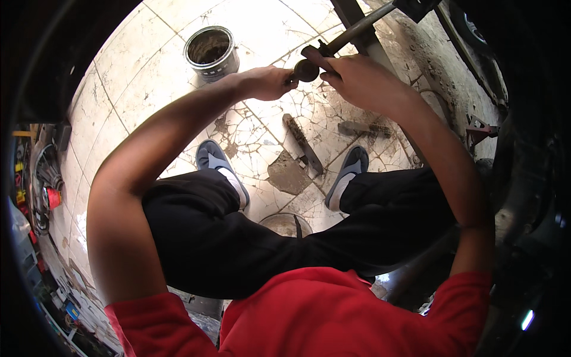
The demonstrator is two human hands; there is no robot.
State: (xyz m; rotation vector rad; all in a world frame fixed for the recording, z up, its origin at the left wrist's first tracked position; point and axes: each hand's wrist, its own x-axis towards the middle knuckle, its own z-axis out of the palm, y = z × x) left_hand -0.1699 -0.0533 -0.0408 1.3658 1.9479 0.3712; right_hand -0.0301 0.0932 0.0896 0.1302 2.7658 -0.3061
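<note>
- Left hand [270, 83], fingers folded, pinches the edge of the round metal joint [306, 71], seemingly steadying it.
- Joint sits at twelve o'clock, between both hands.
- Right hand [364, 81], one o'clock, curls around the metal rod [360, 30], probably bracing it.

Red T-shirt [321, 312], short sleeves [461, 297] ending above the elbow, plain fabric wherever lit. Forearms and hands [270, 83] bare. Black trousers [190, 241], loose cut, soft folds at the thighs. Socks [231, 179] white toward the ankle. Blue-grey open-heeled sandals [355, 157], darker over the toes (strap or sock there, can't tell), sole rim rounded, matching pair.
</note>
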